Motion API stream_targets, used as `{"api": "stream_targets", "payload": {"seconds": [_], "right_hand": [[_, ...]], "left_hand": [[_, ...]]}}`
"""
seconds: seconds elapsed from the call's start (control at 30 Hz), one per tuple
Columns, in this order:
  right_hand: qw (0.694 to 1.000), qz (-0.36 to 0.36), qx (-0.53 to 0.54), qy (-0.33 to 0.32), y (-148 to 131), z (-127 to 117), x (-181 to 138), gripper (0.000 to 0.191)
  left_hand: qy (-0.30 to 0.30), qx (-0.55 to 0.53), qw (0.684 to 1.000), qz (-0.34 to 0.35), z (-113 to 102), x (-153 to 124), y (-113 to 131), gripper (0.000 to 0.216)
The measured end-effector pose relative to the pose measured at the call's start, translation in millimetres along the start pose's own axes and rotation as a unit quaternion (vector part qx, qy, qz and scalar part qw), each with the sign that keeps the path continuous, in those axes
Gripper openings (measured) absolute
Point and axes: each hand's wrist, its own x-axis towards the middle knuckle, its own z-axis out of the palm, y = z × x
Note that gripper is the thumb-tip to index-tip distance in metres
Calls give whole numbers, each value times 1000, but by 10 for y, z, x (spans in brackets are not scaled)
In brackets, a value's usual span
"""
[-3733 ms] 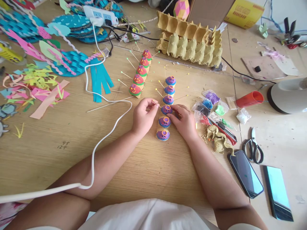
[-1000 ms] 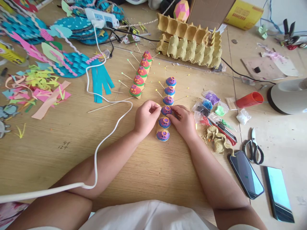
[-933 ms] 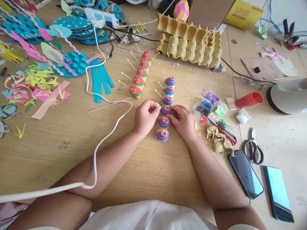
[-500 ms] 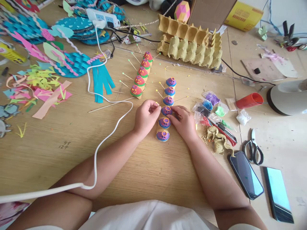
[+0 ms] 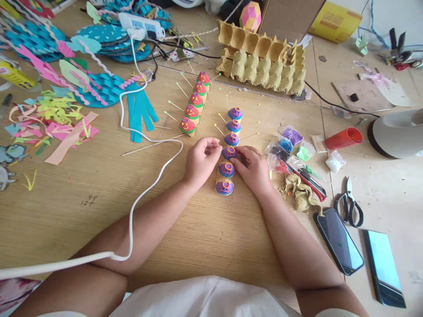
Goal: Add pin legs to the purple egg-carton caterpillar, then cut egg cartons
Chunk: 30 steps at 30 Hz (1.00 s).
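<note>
A strip of egg-carton cups (image 5: 226, 169), capped in purple and blue clay with orange rings and small faces, lies in front of me. My left hand (image 5: 204, 159) pinches a thin yellow-tipped stick (image 5: 217, 141) at the strip's left side, by the fourth cup from the far end. On the other side, the fingers of my right hand (image 5: 251, 166) are closed against the same cup, steadying the strip. Yellow-tipped sticks poke out of the farther cups. Beyond to the left stands a similar strip with red and green caps (image 5: 191, 112) and green-tipped sticks.
A white cable (image 5: 131, 220) runs across my left forearm from a power strip (image 5: 142, 25). Paper scraps (image 5: 53, 123) and blue woven discs lie left. Egg cartons (image 5: 261, 66) stand behind. To the right are clay bags, a box cutter (image 5: 309, 181), scissors (image 5: 349, 204) and two phones (image 5: 340, 242).
Almost nothing differs. Both hands stay at the same cup, with the yellow-tipped stick still pinched in my left fingers.
</note>
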Motion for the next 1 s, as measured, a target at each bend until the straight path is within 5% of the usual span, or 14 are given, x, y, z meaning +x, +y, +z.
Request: {"api": "stream_targets", "payload": {"seconds": [1.0], "right_hand": [[1000,23,-4,-9,-25,-1,5,25]], "left_hand": [[23,-33,999,-7,-5,18,-87,8]]}}
